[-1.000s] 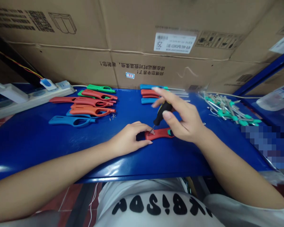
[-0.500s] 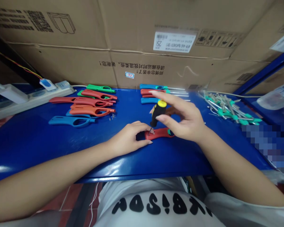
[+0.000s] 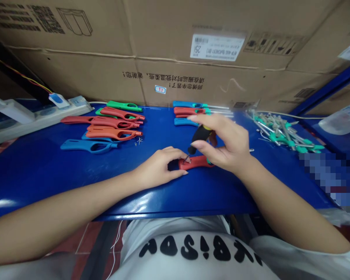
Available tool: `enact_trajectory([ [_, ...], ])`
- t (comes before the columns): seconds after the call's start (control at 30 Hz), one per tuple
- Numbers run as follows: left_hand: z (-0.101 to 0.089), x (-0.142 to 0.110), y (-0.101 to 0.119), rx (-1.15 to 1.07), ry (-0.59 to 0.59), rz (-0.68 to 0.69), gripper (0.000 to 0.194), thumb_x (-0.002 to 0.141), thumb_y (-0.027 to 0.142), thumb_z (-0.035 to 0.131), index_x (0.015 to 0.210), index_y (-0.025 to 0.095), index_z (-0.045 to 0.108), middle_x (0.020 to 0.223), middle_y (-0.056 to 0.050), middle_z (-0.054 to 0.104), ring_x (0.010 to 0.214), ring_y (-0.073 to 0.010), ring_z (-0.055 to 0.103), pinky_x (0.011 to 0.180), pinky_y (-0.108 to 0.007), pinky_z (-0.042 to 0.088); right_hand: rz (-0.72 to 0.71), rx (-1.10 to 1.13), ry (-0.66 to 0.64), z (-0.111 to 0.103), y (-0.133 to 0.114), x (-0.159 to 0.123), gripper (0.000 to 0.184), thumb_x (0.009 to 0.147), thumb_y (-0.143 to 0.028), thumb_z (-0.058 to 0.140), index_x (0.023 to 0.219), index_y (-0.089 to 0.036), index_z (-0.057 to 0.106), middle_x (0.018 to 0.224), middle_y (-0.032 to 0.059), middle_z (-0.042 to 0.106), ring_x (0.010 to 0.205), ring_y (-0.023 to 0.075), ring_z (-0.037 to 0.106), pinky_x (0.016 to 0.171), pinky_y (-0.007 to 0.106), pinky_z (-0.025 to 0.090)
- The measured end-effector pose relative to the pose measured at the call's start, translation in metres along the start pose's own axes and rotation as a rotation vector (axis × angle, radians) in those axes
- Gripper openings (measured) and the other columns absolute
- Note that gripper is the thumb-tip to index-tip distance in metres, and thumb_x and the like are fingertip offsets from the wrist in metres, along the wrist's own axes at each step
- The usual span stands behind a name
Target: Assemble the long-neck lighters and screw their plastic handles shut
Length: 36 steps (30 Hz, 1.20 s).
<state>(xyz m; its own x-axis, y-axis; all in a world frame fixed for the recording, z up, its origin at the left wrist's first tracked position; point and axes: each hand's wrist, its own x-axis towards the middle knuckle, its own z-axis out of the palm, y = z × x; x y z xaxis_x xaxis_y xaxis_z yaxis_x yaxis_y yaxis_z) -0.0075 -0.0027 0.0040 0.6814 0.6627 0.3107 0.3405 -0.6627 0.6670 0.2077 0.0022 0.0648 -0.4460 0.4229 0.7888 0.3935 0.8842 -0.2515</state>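
Red casing (image 3: 198,161) at left hand's (image 3: 159,167) 3 o'clock, axis roughly 9–3; left (nearer, touching) pinches its 9-o'clock end, right hand (image 3: 229,146) clamped on screwdriver (image 3: 200,136).

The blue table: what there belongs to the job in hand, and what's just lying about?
In the job:
screwdriver in right hand
red handle held by left hand
probably loose handles, green-ended rods

Seemingly just about:
power strip
plastic container
cardboard
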Motion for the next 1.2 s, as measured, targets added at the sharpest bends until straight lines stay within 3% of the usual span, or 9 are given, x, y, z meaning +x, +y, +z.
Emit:
enact_trajectory([
  [0.1,-0.0001,0.0001,0.0005,-0.004,-0.013,-0.01,0.026,0.085,0.021,0.077,0.11,0.019,0.068,0.108,-0.004,0.072,0.102,-0.0205,0.065,0.093,-0.034,0.051,0.091,0.127,-0.079,-0.0008,-0.0035,0.001,0.037,0.104,-0.027,0.042,0.139,-0.023,0.056,0.119,0.0078,0.072,0.094,0.0183,0.071,0.08,0.034,0.061],
  [0.27,0.0007,-0.0006,-0.0007,0.007,0.004,0.008,0.028,0.084,0.02,0.078,0.11,0.018,0.068,0.105,-0.004,0.073,0.099,-0.0199,0.066,0.092,-0.034,0.051,-0.096,-0.063,0.057,-0.0021,-0.0067,0.0014,0.03,0.092,-0.033,0.069,0.121,-0.024,0.067,0.096,0.0036,0.076,0.078,0.0179,0.071,0.072,0.032,0.061],
  [0.4,0.0003,-0.001,-0.0006,-0.005,-0.006,-0.006,0.028,0.085,0.021,0.077,0.111,0.018,0.068,0.108,-0.004,0.072,0.102,-0.0204,0.065,0.093,-0.034,0.051,-0.049,-0.017,-0.003,-0.0017,-0.0085,0.0008,0.033,0.101,-0.023,0.048,0.132,-0.021,0.061,0.116,0.0083,0.074,0.103,0.0214,0.072,0.086,0.037,0.062],
  [0.57,0.0001,-0.0006,-0.0008,-0.006,-0.005,-0.003,0.028,0.084,0.021,0.078,0.109,0.018,0.068,0.108,-0.004,0.072,0.102,-0.0208,0.066,0.093,-0.035,0.051,-0.066,-0.066,0.044,-0.0023,-0.0049,-0.0012,0.034,0.095,-0.027,0.065,0.129,-0.025,0.063,0.104,0.0038,0.076,0.08,0.0165,0.072,0.073,0.03,0.062],
  [0.67,0.0003,-0.0007,-0.0004,-0.006,0.004,0.0,0.028,0.084,0.022,0.078,0.109,0.018,0.067,0.108,-0.005,0.072,0.102,-0.0207,0.066,0.093,-0.035,0.051,-0.142,-0.131,0.05,-0.0024,-0.0037,-0.0021,0.036,0.097,-0.029,0.061,0.132,-0.025,0.061,0.108,0.0051,0.076,0.089,0.0191,0.072,0.078,0.032,0.061],
  [0.8,0.0005,-0.0007,0.0003,0.002,-0.001,-0.007,0.027,0.085,0.022,0.077,0.109,0.019,0.068,0.105,-0.004,0.072,0.1,-0.0203,0.065,0.092,-0.034,0.051,0.031,0.034,-0.049,-0.0005,-0.0055,-0.0017,0.039,0.104,-0.025,0.044,0.142,-0.024,0.053,0.123,0.0076,0.071,0.094,0.0186,0.072,0.076,0.033,0.061],
  [0.97,0.0009,-0.0001,0.0,0.002,0.003,0.003,0.027,0.085,0.023,0.078,0.11,0.018,0.068,0.103,-0.004,0.072,0.099,-0.021,0.065,0.091,-0.034,0.051,-0.094,-0.033,0.037,-0.0013,-0.0022,-0.0017,0.035,0.092,-0.034,0.07,0.125,-0.024,0.065,0.101,0.0043,0.076,0.073,0.016,0.068,0.07,0.03,0.059],
  [1.1,-0.0001,0.0001,0.001,-0.01,-0.01,-0.017,0.027,0.085,0.022,0.077,0.11,0.018,0.068,0.107,-0.005,0.072,0.101,-0.021,0.065,0.093,-0.035,0.051,0.055,0.111,-0.089,-0.002,-0.0033,-0.0015,0.036,0.105,-0.029,0.044,0.138,-0.024,0.057,0.115,0.0065,0.073,0.082,0.0162,0.07,0.078,0.034,0.06],
  [1.2,-0.0003,-0.0002,0.0009,-0.018,-0.017,-0.024,0.026,0.085,0.022,0.077,0.11,0.018,0.068,0.11,-0.006,0.072,0.104,-0.0219,0.064,0.096,-0.037,0.05,0.123,0.164,-0.114,-0.0011,-0.0038,-0.0024,0.036,0.104,-0.029,0.047,0.139,-0.024,0.055,0.117,0.0062,0.072,0.077,0.0143,0.071,0.07,0.03,0.06],
])
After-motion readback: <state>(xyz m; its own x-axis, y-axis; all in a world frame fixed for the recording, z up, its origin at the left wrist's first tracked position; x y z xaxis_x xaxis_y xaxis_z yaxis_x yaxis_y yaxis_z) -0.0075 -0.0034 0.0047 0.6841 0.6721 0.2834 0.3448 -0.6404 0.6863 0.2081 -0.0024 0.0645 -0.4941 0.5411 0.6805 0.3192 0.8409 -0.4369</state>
